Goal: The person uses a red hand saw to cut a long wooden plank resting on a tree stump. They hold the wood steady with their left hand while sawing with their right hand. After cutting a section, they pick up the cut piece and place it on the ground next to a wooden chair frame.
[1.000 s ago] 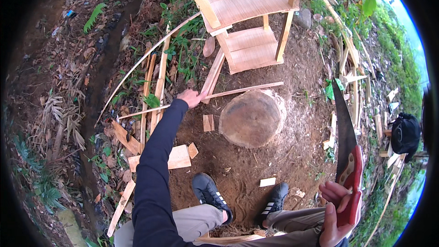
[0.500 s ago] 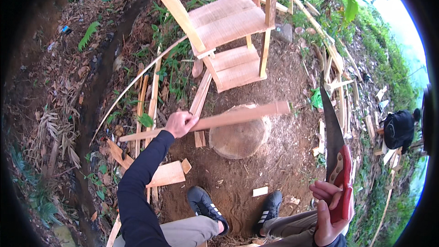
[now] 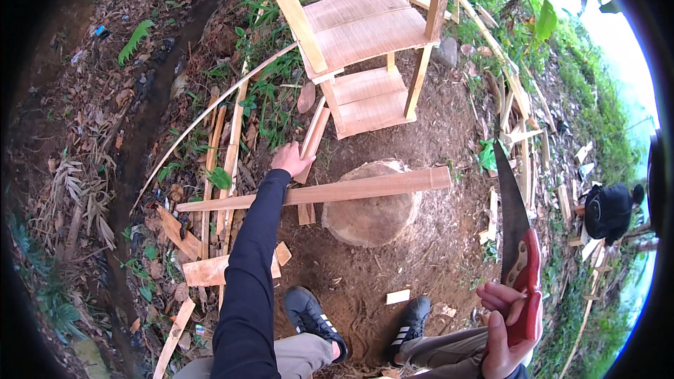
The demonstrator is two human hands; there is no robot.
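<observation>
My right hand [image 3: 507,333] is wrapped around the red handle of a pruning saw [image 3: 516,203], its dark blade pointing up and away from me. Ahead on the left, my left hand [image 3: 292,160] has its fingers closed at the edge of a short wooden strip [image 3: 316,142]; the fingertips are partly hidden. Just nearer than that hand, a long tapered wooden plank [image 3: 372,187] lies across a round tree stump [image 3: 368,221]. The plank's narrow end reaches out to the left beneath my left forearm.
A wooden shelf frame [image 3: 365,21] stands beyond the stump. Loose boards [image 3: 207,271] and long strips [image 3: 232,154] lie at left, beside a narrow ditch [image 3: 140,147]. A small wood offcut [image 3: 397,296] lies between my shoes. A black backpack [image 3: 608,212] sits far right.
My left hand has let go of the long plank and moved forward to the short strip. The plank now rests across the stump. The saw stays almost still in my right hand.
</observation>
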